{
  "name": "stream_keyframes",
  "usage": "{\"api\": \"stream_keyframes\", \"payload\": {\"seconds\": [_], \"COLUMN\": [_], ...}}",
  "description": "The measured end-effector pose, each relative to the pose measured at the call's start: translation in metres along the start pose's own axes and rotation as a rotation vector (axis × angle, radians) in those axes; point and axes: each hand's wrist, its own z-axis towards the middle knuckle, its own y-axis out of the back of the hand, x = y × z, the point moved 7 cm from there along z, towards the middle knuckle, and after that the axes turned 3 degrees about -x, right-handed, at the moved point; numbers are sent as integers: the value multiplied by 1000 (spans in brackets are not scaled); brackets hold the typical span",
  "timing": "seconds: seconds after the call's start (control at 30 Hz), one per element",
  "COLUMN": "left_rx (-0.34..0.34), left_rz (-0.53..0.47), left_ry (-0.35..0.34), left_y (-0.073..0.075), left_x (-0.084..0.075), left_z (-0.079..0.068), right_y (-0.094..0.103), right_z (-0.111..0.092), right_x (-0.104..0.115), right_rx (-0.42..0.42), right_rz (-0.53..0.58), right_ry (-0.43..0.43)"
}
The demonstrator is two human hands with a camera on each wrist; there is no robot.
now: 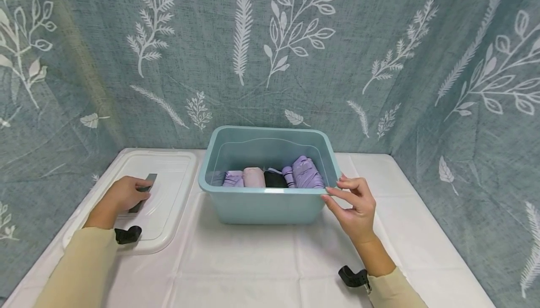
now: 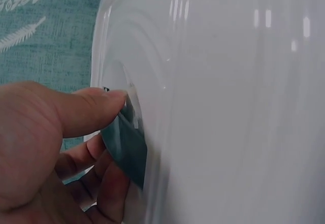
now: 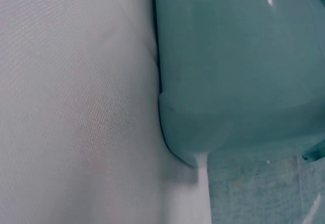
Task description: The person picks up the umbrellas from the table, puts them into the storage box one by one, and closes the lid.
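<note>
A white lid (image 1: 172, 191) lies flat on the left of the table. My left hand (image 1: 121, 194) grips the grey handle (image 1: 137, 206) on it; in the left wrist view the thumb lies over the handle (image 2: 127, 145), with fingers curled beneath. At the middle stands a light blue plastic bin (image 1: 270, 206), open at the top. My right hand (image 1: 357, 207) pinches its front right corner, thumb under the rim and fingers over it. Inside sit rolled cloth-like bundles: a large purple one (image 1: 308, 174), a pale pink one (image 1: 254, 177), a black one (image 1: 275, 179) and a lilac one (image 1: 233, 179).
A white cloth (image 1: 236, 266) covers the table. Green-blue curtains (image 1: 270, 101) with white leaf prints hang behind and on both sides. Black camera mounts (image 1: 353, 277) are on both wrists. The right wrist view shows the bin's outer wall (image 3: 233, 56), with no fingers visible.
</note>
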Motion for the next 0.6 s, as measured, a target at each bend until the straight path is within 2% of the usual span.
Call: {"api": "stream_keyframes", "payload": {"seconds": [0.37,0.6], "left_rx": [9,12], "left_rz": [-28,-33], "left_ry": [-11,2], "left_y": [-1,-1], "left_x": [3,7], "left_z": [1,0], "right_y": [3,2], "right_z": [-12,-11], "right_x": [-10,-9], "right_rx": [-14,-19], "right_rz": [12,11], "right_ry": [-26,-31]}}
